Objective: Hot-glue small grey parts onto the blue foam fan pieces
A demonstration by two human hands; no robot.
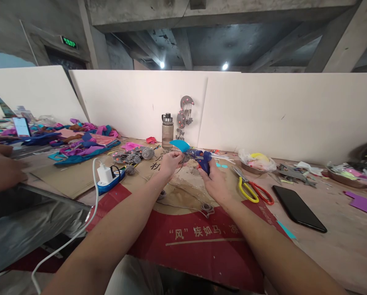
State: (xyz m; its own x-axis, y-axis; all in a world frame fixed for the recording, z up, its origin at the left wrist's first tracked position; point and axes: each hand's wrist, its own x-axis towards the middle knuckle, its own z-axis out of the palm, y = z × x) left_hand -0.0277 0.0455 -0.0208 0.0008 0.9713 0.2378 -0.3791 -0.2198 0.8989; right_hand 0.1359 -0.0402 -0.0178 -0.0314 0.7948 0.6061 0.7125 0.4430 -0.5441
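Observation:
My left hand (172, 164) is closed on a curved piece of blue felt (180, 144), pinched at its lower right end. A bit of grey material shows at those fingertips, too small to make out. My right hand (215, 182) is wrapped round the handle of a blue glue gun (205, 160). The gun's nozzle points left, close to the felt, and whether they touch I cannot tell. Beneath both hands lies a brown and red cardboard sheet (198, 241). Grey yarn (207, 208) trails across it.
Scissors (253, 190) with yellow and red handles and a black phone (299, 208) lie to the right. A blue power strip (111, 183) with a white plug is at left. Behind stand a water bottle (167, 132) and a grey moon-shaped hanging (187, 102). Another person's hand (5, 166) is at far left.

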